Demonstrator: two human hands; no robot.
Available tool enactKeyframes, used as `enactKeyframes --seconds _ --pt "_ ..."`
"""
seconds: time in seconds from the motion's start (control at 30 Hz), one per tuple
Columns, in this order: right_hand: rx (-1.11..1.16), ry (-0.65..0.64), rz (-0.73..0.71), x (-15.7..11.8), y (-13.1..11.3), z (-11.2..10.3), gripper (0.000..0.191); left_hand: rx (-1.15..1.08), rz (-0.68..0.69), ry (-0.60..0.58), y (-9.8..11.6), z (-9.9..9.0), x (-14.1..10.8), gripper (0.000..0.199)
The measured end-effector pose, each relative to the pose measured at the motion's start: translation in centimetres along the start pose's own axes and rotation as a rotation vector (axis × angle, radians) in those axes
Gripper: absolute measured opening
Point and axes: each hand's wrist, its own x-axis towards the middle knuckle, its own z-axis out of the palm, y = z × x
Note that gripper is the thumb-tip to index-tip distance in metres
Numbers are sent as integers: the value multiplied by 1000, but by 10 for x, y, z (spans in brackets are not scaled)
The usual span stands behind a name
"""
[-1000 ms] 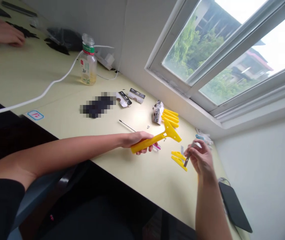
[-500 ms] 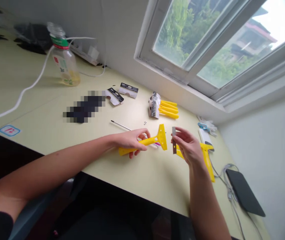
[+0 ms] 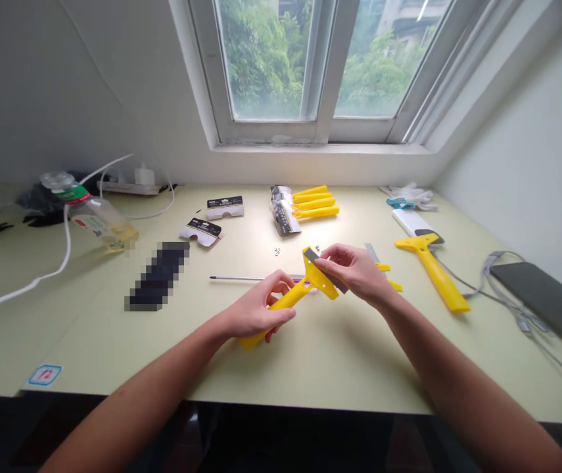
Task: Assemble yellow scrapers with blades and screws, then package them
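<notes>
Holding blade point(image 3: 312, 257) to yellow scraper point(image 3: 290, 301)

- Window point(image 3: 281, 66), top center, trees beyond
- Plastic bottle point(image 3: 106, 225) lying at left, white cable point(image 3: 66, 246) beside it
- Power strip point(image 3: 130, 188), upper left
- Gloves point(image 3: 411, 196), upper right
- Dark tablet point(image 3: 547, 302), far right

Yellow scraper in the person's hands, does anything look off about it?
The metal blade sits askew: the right hand holds it slanted across the head of the yellow scraper, not lined up along the head's edge. The left hand grips the handle. No damage shows at this resolution.
</notes>
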Motion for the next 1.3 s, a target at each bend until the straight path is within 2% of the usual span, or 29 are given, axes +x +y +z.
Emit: enactKeyframes --seconds 0.13,0.3,0.4,0.53,0.73,0.93,1.13,1.3 --pt "55 53 -15 0 -1 1 36 34 -19 21 2 2 2 31" --pt "78 18 -8 2 6 0 39 60 -18 44 -1 3 3 30" --pt "101 8 1 3 5 -3 50 78 -8 70 -5 3 4 33" --pt "137 35 -69 2 3 -4 61 93 -27 92 -8 3 4 35" --pt "186 111 -118 1 11 12 51 111 -8 129 -7 6 4 32" --pt "49 127 -150 -1 13 17 42 168 -18 157 -5 10 2 32" --pt "-33 130 -184 -4 13 20 34 357 126 218 -8 12 3 27" --pt "-11 123 -178 -5 13 22 31 429 164 230 -14 11 3 24"
